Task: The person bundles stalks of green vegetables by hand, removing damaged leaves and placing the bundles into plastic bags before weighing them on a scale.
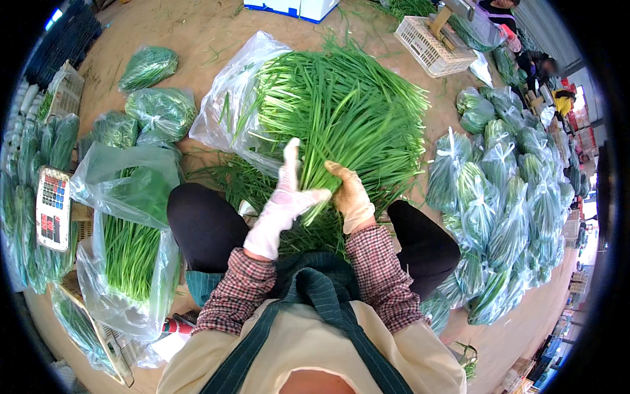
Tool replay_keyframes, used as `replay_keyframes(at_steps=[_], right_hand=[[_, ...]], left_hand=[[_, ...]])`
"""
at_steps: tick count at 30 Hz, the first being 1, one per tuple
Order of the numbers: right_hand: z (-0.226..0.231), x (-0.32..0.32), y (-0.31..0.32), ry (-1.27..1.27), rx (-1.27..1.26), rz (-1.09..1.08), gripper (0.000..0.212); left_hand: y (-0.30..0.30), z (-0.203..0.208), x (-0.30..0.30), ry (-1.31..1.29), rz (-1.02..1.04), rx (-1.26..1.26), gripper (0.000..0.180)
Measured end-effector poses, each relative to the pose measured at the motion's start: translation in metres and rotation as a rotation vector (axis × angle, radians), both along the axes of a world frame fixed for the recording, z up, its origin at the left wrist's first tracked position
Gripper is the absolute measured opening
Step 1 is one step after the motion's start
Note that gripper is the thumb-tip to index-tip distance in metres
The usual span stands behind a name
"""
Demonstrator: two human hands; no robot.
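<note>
A large heap of green garlic chives (374, 111) lies in front of me, pale stem ends to the left, on a clear plastic sheet or bag (223, 105). My right hand (353, 200), in a yellowish stained glove, is closed round a bunch of garlic chives (318, 180) at the heap's near edge. Just left of that bunch is my left hand (283, 207) in a white glove. Its fingers point away from me and its thumb sticks out towards the bunch; it grips nothing. Loose green leaves (249, 187) lie below, between my knees.
On the left stands a scale keypad (54, 209) beside an open plastic bag (85, 262) of chives. Filled bags (161, 108) lie behind it. Many tied bags (485, 203) are piled on the right. Farther off are a crate (420, 49), a white-and-blue box (295, 8) and other people (502, 8).
</note>
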State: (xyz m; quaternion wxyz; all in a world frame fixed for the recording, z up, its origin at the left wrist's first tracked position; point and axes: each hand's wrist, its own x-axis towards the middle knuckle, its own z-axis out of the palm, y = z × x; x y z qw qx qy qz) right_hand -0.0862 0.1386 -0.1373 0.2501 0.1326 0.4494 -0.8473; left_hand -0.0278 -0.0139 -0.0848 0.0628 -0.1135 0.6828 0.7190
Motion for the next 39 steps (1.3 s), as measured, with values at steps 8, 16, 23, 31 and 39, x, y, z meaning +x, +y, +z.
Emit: replay_keyframes(at_steps=[8, 16, 23, 31, 39], right_hand=[[-0.023, -0.011, 0.035, 0.348, 0.035, 0.198, 0.036], [0.031, -0.013, 0.024, -0.016, 0.454, 0.183, 0.056], [0.020, 0.023, 0.008, 0.431, 0.882, -0.012, 0.039], [0.022, 0.036, 0.002, 0.548, 0.604, -0.258, 0.008], [0.033, 0.011, -0.017, 0.253, 0.557, -0.149, 0.024]], left_hand=[[-0.009, -0.015, 0.009, -0.132, -0.032, 0.932, 0.066], [0.012, -0.064, 0.002, -0.215, -0.058, 1.023, 0.043], [0.023, -0.056, 0.006, -0.166, -0.029, 0.934, 0.041], [0.028, -0.061, -0.001, -0.078, 0.041, 0.932, 0.045], [0.031, -0.063, 0.000, -0.047, 0.149, 0.924, 0.047]])
